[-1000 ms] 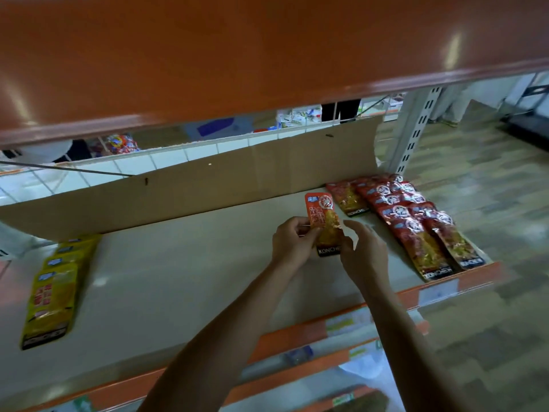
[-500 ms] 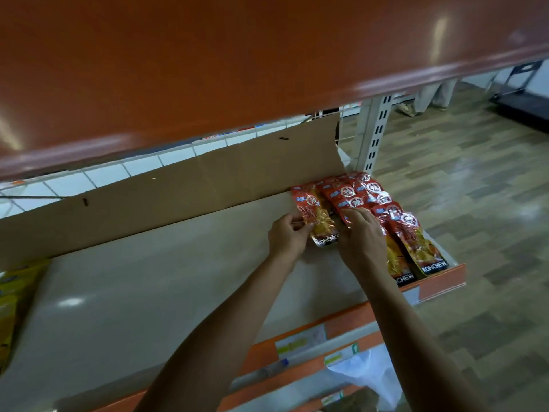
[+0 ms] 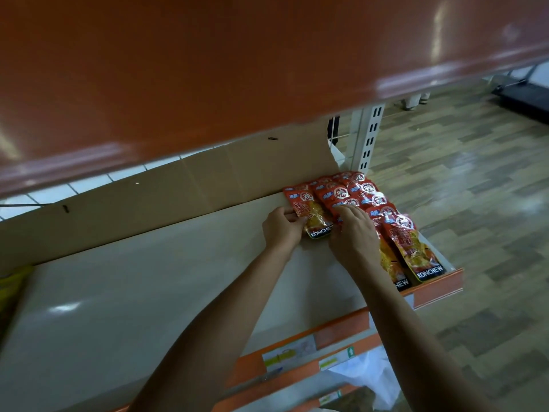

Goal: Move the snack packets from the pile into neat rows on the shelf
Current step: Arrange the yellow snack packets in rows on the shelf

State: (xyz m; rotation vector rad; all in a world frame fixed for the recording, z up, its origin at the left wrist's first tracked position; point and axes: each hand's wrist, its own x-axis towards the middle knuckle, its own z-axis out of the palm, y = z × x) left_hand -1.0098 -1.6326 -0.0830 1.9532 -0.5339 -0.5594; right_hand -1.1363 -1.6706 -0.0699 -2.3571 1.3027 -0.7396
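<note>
Hands are meeting over one red snack packet [image 3: 312, 214] that is lying flat at the right end of the beige shelf [image 3: 148, 292], near the cardboard backing [image 3: 178, 188]. The left hand [image 3: 282, 230] is pinching the packet's left edge, its fingers curled and bunched together. The right hand [image 3: 353, 233] is lying across the packet's right edge and the neighbouring rows of packets [image 3: 377, 200], fingers bent and held together. Whether they are gripping or only pressing cannot be told, as the thumb is hiding under the palm. The packet is sitting between the two hands, its long axis running from the backing toward the shelf's front. Its red end is pointing to the rear and its dark KONCHEW band toward the person. The right hand and forearm are covering much of the rows. An orange upper shelf [image 3: 237, 69] is blocking the top of the view, and blurred yellow packaging [image 3: 10, 289] is being cut off by the left border.
</note>
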